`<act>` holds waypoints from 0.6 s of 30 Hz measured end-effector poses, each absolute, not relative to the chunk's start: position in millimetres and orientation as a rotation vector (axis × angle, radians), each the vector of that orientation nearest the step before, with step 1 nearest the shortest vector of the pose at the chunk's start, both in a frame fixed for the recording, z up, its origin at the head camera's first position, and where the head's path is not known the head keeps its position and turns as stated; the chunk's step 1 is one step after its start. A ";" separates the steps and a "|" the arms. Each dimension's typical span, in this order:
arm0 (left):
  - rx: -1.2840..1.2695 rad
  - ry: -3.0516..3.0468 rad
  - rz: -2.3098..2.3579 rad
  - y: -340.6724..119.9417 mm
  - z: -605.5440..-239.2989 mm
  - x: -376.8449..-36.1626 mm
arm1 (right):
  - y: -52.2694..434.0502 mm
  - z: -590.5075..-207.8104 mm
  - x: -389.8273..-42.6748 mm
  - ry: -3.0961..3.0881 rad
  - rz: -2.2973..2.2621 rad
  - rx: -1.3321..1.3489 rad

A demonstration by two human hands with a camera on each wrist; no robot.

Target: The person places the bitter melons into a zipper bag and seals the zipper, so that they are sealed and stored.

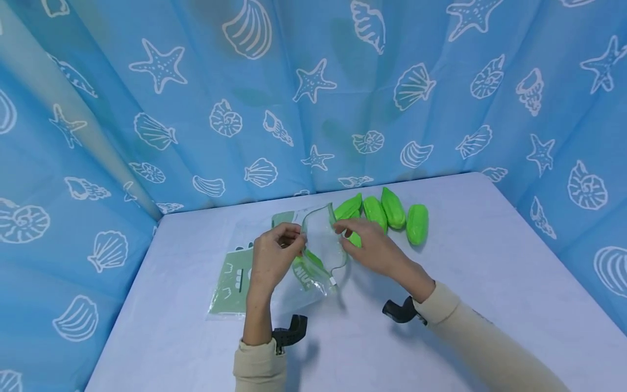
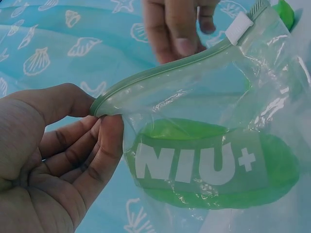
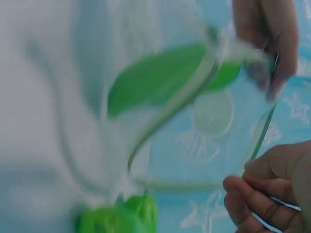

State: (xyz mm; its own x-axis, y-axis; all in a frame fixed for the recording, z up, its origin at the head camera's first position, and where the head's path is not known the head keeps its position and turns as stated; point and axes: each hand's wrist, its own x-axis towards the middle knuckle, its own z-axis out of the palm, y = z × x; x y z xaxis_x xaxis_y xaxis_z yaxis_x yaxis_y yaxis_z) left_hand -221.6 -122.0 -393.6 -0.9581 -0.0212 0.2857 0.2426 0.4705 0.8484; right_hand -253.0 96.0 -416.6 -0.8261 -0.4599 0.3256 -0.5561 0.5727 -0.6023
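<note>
Bag held open, one green piece inside.
My left hand (image 1: 272,256) and right hand (image 1: 370,247) each pinch the bag (image 1: 320,247) rim; four pieces (image 1: 387,215) wait far right.

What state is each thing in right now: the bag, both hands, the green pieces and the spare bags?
zip bag: mouth pulled open, one green piece inside.
left hand: pinches the bag's zip edge.
right hand: pinches the opposite zip edge.
green pieces: loose on the table, in a row.
spare bags: flat on the table.
</note>
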 end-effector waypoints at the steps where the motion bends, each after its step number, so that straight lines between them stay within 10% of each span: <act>1: -0.186 -2.466 -1.488 -121.9 -393.3 -221.7 | 100.1 -416.8 -256.8 -2.672 1.053 0.814; 18: -0.202 -2.480 -1.486 -122.7 -393.9 -222.7 | 122.1 -453.0 -288.4 -2.918 0.374 0.460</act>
